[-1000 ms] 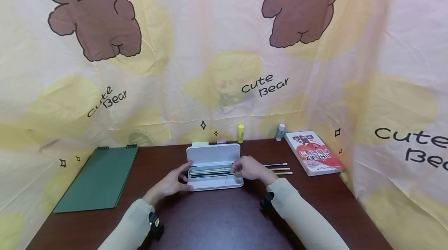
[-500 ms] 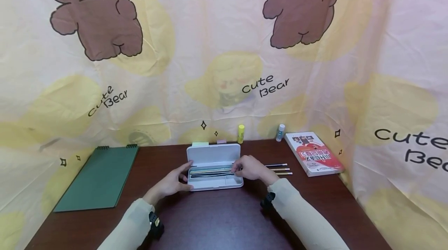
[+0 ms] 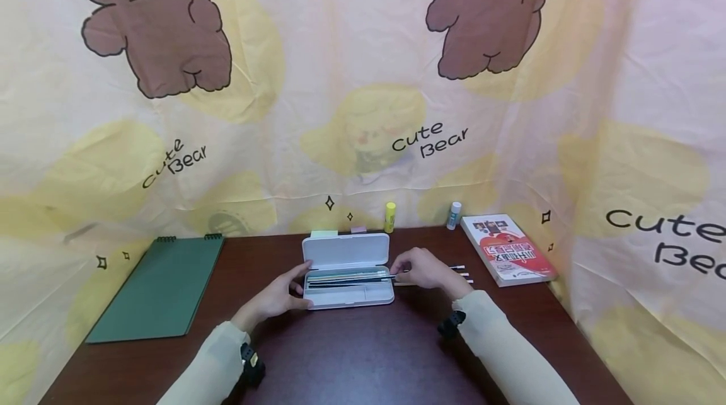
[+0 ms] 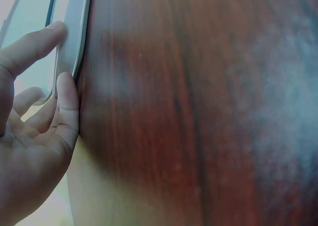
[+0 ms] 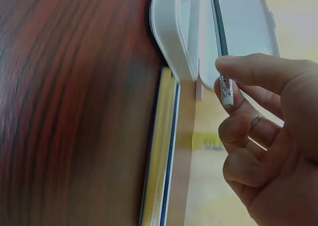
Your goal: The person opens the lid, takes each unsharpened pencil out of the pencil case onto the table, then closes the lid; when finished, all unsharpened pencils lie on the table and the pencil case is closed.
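Observation:
A white pencil case (image 3: 348,305) lies on the dark wooden table with its lid (image 3: 346,251) raised. Its left end is gripped by my left hand (image 3: 278,295), thumb at the front corner and fingers toward the lid. Just past the right end, my right hand (image 3: 422,268) pinches a dark pencil (image 5: 220,32) between thumb and index finger, close to its white eraser. That pencil slants over the case's right rim, its far part among several other pencils (image 3: 334,279) inside. More pencils (image 5: 161,136) lie on the table beyond, partly hidden by the right hand in the head view.
A green spiral pad (image 3: 155,291) lies at the left. At the back stand a yellow stick (image 3: 390,217) and a glue stick (image 3: 454,215), near a red-and-white book (image 3: 507,249). Sticky notes (image 3: 324,234) show behind the lid. A bear-print curtain (image 3: 340,159) borders the table.
My right hand has moved right, from over the case to just outside its right end, drawing the dark pencil along. The left hand has stayed on the case.

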Demonstrator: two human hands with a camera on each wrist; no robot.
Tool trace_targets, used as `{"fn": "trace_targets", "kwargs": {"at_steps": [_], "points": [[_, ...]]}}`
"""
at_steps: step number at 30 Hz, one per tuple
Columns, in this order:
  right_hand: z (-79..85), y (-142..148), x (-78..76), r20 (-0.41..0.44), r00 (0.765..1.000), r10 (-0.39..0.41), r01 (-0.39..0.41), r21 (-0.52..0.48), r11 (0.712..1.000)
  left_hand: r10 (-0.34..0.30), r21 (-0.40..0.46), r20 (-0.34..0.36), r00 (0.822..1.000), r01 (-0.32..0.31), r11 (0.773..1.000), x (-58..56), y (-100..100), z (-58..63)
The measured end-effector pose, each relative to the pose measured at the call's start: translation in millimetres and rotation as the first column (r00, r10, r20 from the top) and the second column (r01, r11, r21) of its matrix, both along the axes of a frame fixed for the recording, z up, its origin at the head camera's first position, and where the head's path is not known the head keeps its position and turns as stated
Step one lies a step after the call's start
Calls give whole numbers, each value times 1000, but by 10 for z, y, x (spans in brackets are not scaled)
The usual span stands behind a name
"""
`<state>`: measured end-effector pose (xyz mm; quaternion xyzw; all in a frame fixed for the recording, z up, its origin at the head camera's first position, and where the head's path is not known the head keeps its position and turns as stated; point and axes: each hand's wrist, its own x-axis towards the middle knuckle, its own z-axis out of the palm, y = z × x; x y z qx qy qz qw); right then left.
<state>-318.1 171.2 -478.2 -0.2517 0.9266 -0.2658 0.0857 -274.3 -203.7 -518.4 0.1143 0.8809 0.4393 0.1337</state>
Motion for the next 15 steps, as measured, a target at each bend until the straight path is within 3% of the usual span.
{"fn": "trace_targets", "kwargs": {"at_steps": [15], "points": [[61,684,3,27,994,-104,104,-6,995,-4,17,-10,1000,5,1000,10,6,6]]}}
